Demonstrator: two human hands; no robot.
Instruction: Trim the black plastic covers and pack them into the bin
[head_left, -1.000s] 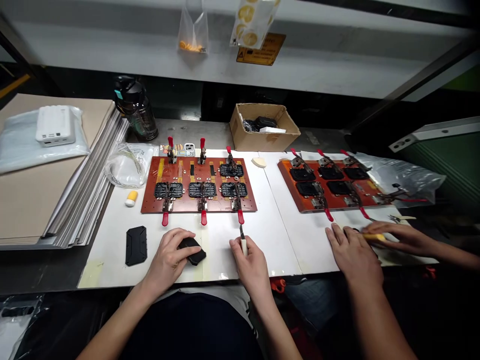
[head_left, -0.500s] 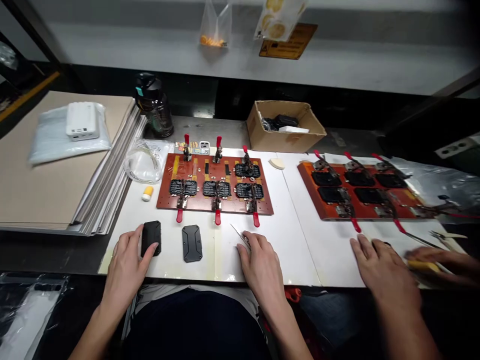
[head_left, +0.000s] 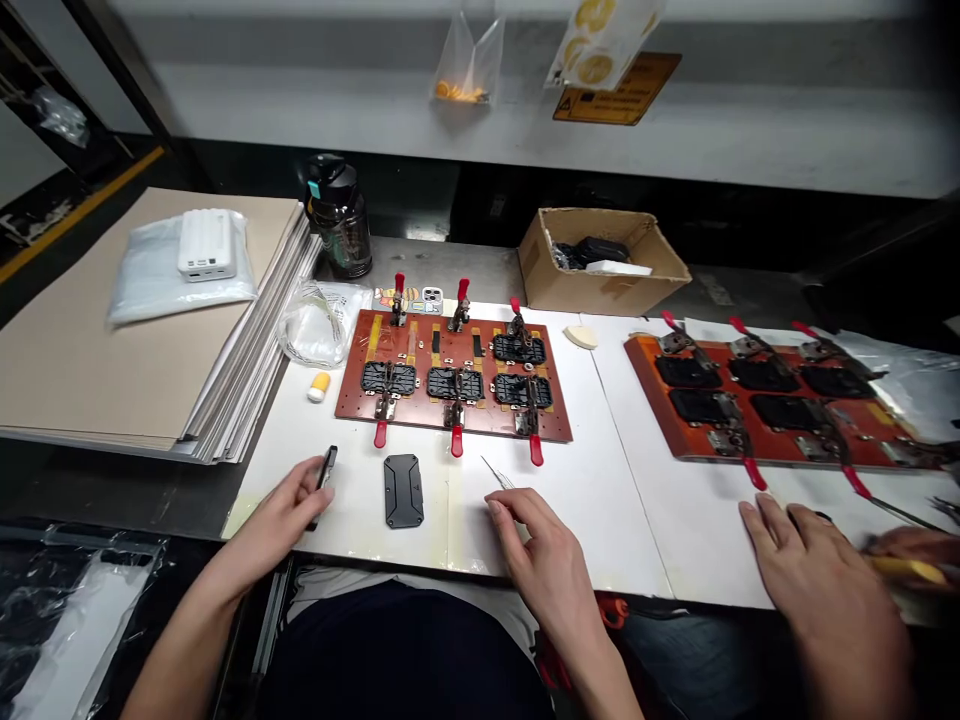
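Note:
My left hand grips a black plastic cover by its sides, tipped up on its narrow edge above the white work surface. Flat on that surface, to its right, lies a second dark cover with grooved lines. Thin pointed metal tweezers stick out from the curled fingers of my right hand, tips toward the fixture. Beyond both hands is a reddish-brown fixture board with red-handled toggle clamps. Several black frames sit on it under the clamps; two upper-left places hold none.
A co-worker's hand rests near a second clamp fixture on the right. Behind stand a cardboard box and a dark bottle. A cardboard sheet stack is at left. A yellow-white finger-sized piece lies nearby.
The cover in my left hand has turned from lying nearly flat to standing on edge. The whole view has shifted, so things appear further right. My right hand stays with the tweezers.

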